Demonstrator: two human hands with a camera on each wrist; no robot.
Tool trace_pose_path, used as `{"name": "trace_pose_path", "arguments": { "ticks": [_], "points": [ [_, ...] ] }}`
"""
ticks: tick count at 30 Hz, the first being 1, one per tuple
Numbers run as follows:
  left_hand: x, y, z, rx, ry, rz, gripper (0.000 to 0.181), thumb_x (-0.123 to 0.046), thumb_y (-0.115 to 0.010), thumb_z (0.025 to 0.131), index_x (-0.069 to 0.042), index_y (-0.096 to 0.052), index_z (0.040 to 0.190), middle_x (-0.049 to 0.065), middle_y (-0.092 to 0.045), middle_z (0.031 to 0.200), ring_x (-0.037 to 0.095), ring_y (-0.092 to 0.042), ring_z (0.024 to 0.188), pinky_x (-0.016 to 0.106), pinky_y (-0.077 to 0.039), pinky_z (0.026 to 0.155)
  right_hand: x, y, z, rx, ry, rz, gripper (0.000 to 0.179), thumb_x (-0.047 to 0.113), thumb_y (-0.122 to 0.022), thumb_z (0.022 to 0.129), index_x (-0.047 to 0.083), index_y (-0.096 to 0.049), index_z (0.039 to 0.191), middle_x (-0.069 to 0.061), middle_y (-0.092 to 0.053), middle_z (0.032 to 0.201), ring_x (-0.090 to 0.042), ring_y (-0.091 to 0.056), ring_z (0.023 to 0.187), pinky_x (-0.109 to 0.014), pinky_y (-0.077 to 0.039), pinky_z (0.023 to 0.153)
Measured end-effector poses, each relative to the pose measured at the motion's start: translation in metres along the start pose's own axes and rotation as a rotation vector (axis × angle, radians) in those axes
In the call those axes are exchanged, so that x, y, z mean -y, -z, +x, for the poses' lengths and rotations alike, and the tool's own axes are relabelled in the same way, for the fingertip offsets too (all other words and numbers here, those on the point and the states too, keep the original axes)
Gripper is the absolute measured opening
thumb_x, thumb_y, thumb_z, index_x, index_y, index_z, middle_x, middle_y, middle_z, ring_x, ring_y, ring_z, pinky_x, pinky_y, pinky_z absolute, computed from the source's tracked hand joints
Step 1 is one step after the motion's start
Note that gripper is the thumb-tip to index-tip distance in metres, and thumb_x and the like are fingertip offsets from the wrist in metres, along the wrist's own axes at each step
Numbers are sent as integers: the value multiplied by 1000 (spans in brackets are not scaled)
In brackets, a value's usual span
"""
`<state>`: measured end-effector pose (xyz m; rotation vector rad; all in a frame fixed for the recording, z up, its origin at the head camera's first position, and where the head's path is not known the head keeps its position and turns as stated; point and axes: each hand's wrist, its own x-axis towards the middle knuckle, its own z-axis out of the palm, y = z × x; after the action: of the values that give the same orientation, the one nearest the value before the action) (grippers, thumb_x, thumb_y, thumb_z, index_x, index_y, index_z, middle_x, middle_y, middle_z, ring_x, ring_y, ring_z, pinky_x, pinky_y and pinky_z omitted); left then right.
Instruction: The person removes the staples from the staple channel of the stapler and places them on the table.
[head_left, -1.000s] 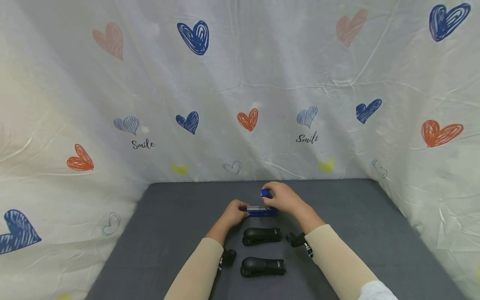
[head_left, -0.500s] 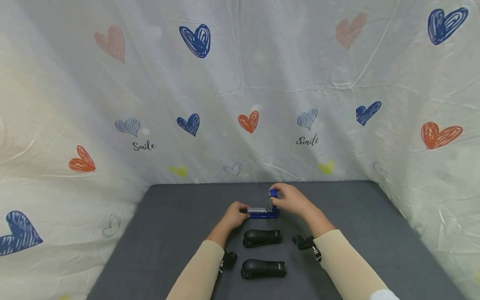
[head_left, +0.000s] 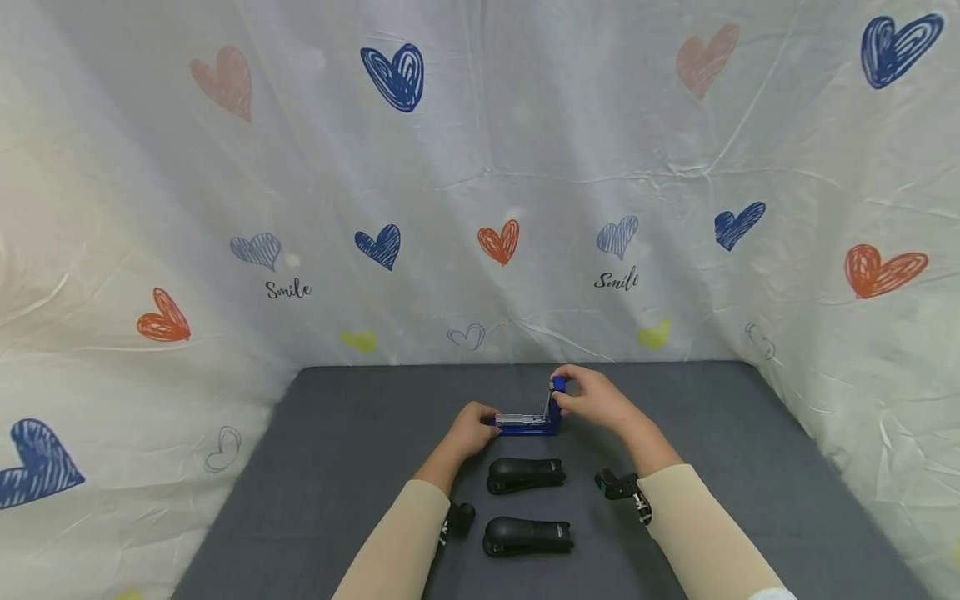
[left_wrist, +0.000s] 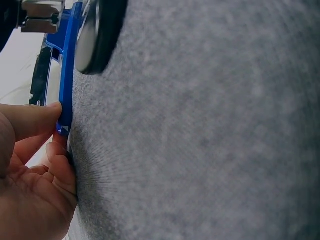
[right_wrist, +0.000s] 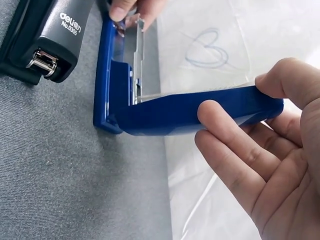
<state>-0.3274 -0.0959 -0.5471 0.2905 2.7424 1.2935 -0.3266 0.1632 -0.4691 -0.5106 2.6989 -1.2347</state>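
Note:
A blue stapler point(head_left: 528, 431) lies on the grey table with its top raised about upright, its metal staple channel point(head_left: 517, 419) showing. My left hand point(head_left: 468, 430) pinches the left end of its base, thumb on top; in the left wrist view the thumb point(left_wrist: 37, 120) presses the blue base edge point(left_wrist: 66, 90). My right hand point(head_left: 597, 402) holds the free end of the raised blue top cover point(right_wrist: 175, 111), thumb at its tip and two fingers along its outer side. A thin spring runs along the inside of the cover in the right wrist view.
Two black staplers, a farther one point(head_left: 525, 475) and a nearer one point(head_left: 528, 536), lie in a row between my forearms, in front of the blue one. A white curtain point(head_left: 480, 183) printed with hearts hangs behind the grey table point(head_left: 360, 467).
My right hand has moved right, swinging the blue stapler's top cover back from over the channel to about upright. The left hand keeps its pinch on the base.

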Motion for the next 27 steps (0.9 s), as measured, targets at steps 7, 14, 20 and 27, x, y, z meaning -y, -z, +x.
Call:
{"name": "trace_pose_path", "arguments": {
  "ticks": [7, 14, 20, 27],
  "points": [
    [-1, 0, -2, 15, -18, 9, 24, 3, -71, 91, 3, -76, 114, 16, -72, 115, 35, -63, 115, 51, -47, 100, -4, 5, -6, -15, -11, 41, 34, 17, -65, 101, 5, -59, 133, -13, -68, 115, -32, -73, 86, -43, -51, 74],
    [-1, 2, -1, 25, -17, -6, 25, 4, -69, 91, 4, -74, 116, 17, -71, 118, 36, -61, 120, 51, -45, 103, -12, 8, -11, -20, 19, 95, 34, 17, -63, 104, 2, -58, 134, -13, -71, 108, -35, -73, 89, -45, -51, 77],
    [1, 0, 2, 18, -10, 1, 27, 3, -70, 91, 3, -74, 118, 17, -69, 122, 37, -58, 124, 52, -43, 106, -19, 13, -19, -39, 14, 150, 34, 13, -61, 104, -1, -57, 134, -19, -69, 111, -39, -73, 92, -47, -53, 83],
    [0, 1, 1, 17, 1, 1, 27, 3, -70, 92, 4, -74, 119, 17, -70, 121, 36, -60, 122, 51, -44, 105, -36, 17, -24, -55, 39, 195, 35, 9, -60, 104, -8, -55, 134, -23, -69, 108, -40, -72, 93, -48, -56, 86]
  ]
}}
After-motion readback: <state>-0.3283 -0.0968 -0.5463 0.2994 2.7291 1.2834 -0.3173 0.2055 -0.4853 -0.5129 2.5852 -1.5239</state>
